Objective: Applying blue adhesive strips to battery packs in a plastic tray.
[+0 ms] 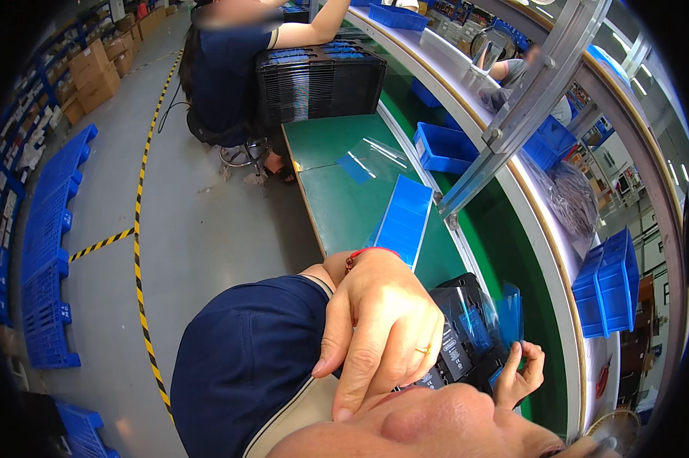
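Observation:
My left hand (pixel 386 324), with a red cord bracelet and a ring, is raised close to me. Its thumb and index finger are apart and I see nothing in it; the other fingertips are partly hidden. Further right, my right hand (pixel 522 375) pinches the lower edge of a clear blue film (pixel 510 314). Beneath the hands lies a black tray (pixel 478 294) with dark flat battery packs (pixel 453 353) bearing white labels. Clear plastic film (pixel 459 305) lies over part of the tray. My left hand covers the tray's near part.
A blue sheet (pixel 404 217) and clear film pieces (pixel 375 159) lie on the green bench (pixel 337 198). Blue bins (pixel 445 149) stand along the right, by a metal post (pixel 505 130). Ahead, a seated co-worker (pixel 226 76) is beside stacked black trays (pixel 320 88). Blue pallets (pixel 50 237) are at left.

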Demonstrator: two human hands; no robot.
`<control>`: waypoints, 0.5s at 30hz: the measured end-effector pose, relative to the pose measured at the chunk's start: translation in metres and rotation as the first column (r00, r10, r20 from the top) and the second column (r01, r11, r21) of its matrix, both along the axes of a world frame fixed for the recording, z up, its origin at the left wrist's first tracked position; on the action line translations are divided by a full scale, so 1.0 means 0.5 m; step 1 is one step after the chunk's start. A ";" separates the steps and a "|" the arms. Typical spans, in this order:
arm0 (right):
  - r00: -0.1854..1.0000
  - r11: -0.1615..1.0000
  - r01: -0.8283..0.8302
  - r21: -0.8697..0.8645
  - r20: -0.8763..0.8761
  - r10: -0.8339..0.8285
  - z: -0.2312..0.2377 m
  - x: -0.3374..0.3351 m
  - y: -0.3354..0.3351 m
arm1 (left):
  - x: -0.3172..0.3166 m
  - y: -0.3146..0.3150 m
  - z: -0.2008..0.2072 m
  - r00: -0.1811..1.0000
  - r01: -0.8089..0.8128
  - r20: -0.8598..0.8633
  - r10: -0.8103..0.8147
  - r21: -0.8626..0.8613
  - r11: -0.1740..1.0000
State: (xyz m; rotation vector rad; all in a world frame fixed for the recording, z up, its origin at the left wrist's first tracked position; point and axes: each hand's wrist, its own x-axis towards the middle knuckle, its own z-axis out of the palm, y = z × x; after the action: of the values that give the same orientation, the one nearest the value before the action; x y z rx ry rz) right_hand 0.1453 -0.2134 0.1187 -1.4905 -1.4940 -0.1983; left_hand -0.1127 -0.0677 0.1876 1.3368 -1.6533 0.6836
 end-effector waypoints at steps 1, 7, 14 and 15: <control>1.000 1.000 0.001 0.000 -0.002 -0.001 0.000 0.001 -0.001 | 0.001 0.000 0.000 1.000 -0.001 -0.001 0.001 0.000 1.000; 1.000 1.000 0.005 -0.001 -0.001 -0.005 -0.001 0.002 -0.002 | 0.000 -0.002 -0.006 0.999 -0.004 -0.039 0.004 -0.011 1.000; 1.000 1.000 0.000 0.009 -0.006 0.000 0.001 -0.002 -0.001 | -0.001 -0.001 0.000 1.000 0.000 -0.006 0.000 0.004 1.000; 1.000 1.000 -0.001 0.010 -0.006 0.001 0.000 -0.004 0.000 | -0.002 0.000 0.000 1.000 0.000 -0.006 0.000 0.004 1.000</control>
State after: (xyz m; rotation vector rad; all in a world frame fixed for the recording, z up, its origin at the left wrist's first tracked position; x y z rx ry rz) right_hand 0.1434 -0.2134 0.1188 -1.4809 -1.4873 -0.2003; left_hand -0.1136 -0.0675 0.1876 1.3405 -1.6508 0.6753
